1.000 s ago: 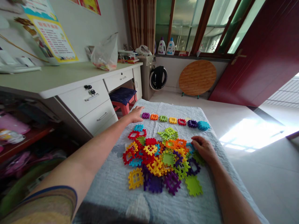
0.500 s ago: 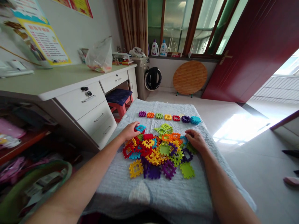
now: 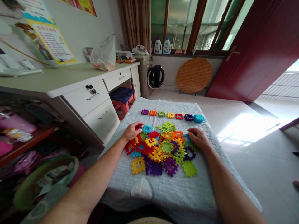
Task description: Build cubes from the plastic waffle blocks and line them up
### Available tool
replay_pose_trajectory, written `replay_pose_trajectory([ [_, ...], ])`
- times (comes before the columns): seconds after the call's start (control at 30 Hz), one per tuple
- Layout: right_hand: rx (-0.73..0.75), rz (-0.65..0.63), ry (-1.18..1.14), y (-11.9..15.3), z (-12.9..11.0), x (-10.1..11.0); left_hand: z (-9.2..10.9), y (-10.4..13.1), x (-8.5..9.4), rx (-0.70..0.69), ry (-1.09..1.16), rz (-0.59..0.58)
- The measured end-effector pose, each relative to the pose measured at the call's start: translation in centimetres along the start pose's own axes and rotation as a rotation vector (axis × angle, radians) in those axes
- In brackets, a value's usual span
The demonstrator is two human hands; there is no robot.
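A heap of colourful plastic interlocking tiles (image 3: 156,154) lies on the cloth-covered table between my hands. At its upper left, my left hand (image 3: 132,132) has its fingers curled around a red tile (image 3: 139,127), mostly covered by the fingers. Right beside those fingertips lies a blue window-shaped tile (image 3: 147,128). On the heap's right side, my right hand (image 3: 198,137) pinches the edge of a blue tile (image 3: 186,137), partly hidden. Beyond the heap runs a row of small tile stacks, from a purple one (image 3: 144,112) at left to a light-blue one (image 3: 198,118) at right.
A light-blue cloth (image 3: 182,189) covers the table. Left of it stands a white desk (image 3: 77,77) with drawers, and a red stool (image 3: 123,107) is tucked underneath. Farther back are a washing machine (image 3: 143,71) and a round wooden tabletop (image 3: 194,75).
The view has shifted slightly. My left fingers have moved off the blue window-shaped tile and closed on a red one beside it. My right hand stays at the heap's right edge.
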State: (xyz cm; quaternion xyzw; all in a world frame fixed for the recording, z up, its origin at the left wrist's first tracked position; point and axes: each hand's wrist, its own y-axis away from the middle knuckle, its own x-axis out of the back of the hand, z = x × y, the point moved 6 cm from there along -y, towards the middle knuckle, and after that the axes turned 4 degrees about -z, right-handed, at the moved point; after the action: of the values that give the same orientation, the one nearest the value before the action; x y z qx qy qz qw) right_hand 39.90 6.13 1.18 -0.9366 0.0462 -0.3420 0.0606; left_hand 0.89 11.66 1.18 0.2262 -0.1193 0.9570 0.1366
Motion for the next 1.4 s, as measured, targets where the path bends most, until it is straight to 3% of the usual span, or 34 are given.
replay_pose_trajectory([
  [0.2,0.01,-0.001,0.04,0.2,-0.7,0.2,0.1,0.3,0.3,0.055,0.144,0.033],
  [0.4,-0.002,0.005,0.032,0.3,-1.0,0.2,1.3,0.6,1.4,-0.026,-0.068,0.157],
  [0.63,-0.006,0.003,0.002,0.4,-0.8,0.2,1.0,0.8,1.9,-0.024,-0.025,0.228],
  [1.4,-0.017,0.064,-0.013,0.8,-1.0,0.5,-0.8,0.5,2.0,0.058,0.065,0.166],
])
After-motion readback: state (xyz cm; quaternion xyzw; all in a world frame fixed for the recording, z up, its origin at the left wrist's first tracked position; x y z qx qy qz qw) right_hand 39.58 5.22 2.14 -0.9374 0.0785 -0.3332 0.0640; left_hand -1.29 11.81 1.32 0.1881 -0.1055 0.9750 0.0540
